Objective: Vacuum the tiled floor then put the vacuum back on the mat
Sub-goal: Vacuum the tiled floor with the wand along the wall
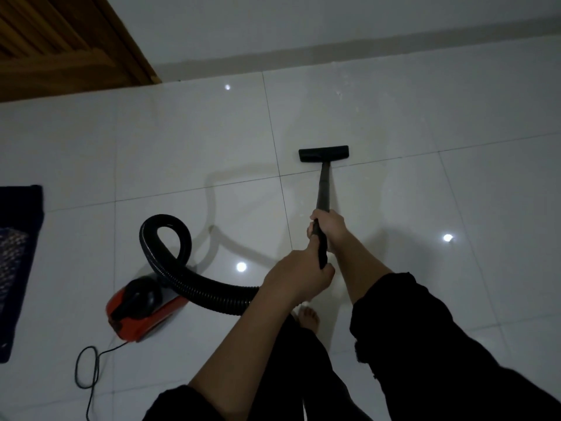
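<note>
Right hand [329, 229]: fingers are curled tight around the slim black vacuum wand [324, 189], which is gripped partway along its length.

Left hand [299, 276]: clamped around the wand's near end, just behind the right hand, where the black ribbed flexible hose [209, 296] is joined. The two hands are set one ahead of the other along the wand, very close together.

Both forearms are extended forward and down. They are bare, with the black sleeves [425, 329] ending near the elbows. The right forearm is seen coming in from the lower right, the left from bottom centre.

The wand is angled away from the body. Its flat black rectangular floor head [323, 153] is laid on the glossy white tiled floor [455, 123], just beyond a grout line.

The hose is looped once and run back to the red and black canister vacuum body [142, 308]. The canister is set on the tiles to the person's left, apart from the dark blue patterned mat [18, 253] at the left edge.

A thin dark power cord [86, 369] is trailed in a loop from the canister's near end. A bare foot [309, 319] is glimpsed between the arms. A brown wooden door [60, 47] and a white wall [303, 22] are noted on the far side.
</note>
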`<move>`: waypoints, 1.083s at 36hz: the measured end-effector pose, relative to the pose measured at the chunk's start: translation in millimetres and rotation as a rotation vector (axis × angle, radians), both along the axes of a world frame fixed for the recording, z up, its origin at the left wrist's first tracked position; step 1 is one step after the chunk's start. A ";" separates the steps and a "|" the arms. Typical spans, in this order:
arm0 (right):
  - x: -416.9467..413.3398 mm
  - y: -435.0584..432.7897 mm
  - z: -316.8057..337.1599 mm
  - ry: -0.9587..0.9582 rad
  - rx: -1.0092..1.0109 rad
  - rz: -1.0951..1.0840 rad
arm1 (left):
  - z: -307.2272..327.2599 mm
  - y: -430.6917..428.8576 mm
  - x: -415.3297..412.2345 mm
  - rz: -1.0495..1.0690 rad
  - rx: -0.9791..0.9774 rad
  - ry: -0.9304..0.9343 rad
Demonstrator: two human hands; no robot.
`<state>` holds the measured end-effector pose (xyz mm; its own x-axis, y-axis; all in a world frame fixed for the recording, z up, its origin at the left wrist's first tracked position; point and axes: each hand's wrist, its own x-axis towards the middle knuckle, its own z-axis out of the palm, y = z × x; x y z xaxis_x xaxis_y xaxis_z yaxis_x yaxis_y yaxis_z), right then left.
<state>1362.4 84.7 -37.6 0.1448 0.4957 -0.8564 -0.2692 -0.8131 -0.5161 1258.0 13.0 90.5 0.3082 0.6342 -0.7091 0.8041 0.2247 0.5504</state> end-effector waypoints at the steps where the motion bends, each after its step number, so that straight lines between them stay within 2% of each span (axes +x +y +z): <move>1: -0.2 -4.4 -0.1 0.005 -0.001 -0.006 | -1.4 -4.3 -0.3 0.002 0.002 0.003; 8: -6.2 -34.6 0.1 0.052 -0.003 -0.068 | -0.6 -32.7 -8.5 0.041 -0.026 -0.041; 17: -34.5 -77.7 -14.7 0.064 0.033 -0.158 | -18.8 -61.8 -46.4 0.071 -0.270 -0.150; 22: -57.7 -106.6 -23.5 0.108 0.060 -0.223 | -27.2 -77.6 -71.1 0.095 -0.415 -0.275; 26: -69.8 -126.6 -32.3 0.156 0.100 -0.250 | -29.4 -96.4 -82.5 0.039 -0.393 -0.294; 32: -77.3 -148.9 -37.5 0.157 0.107 -0.272 | -29.0 -128.8 -89.3 0.072 -0.277 -0.305; 39: -76.3 -172.0 -35.3 0.167 0.121 -0.273 | -42.8 -159.7 -87.8 0.015 -0.169 -0.195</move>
<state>1286.1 -87.2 -72.9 0.1487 0.5575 -0.8167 -0.5578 -0.6347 -0.5348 1170.3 -146.8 47.7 0.4407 0.5174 -0.7335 0.6824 0.3378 0.6483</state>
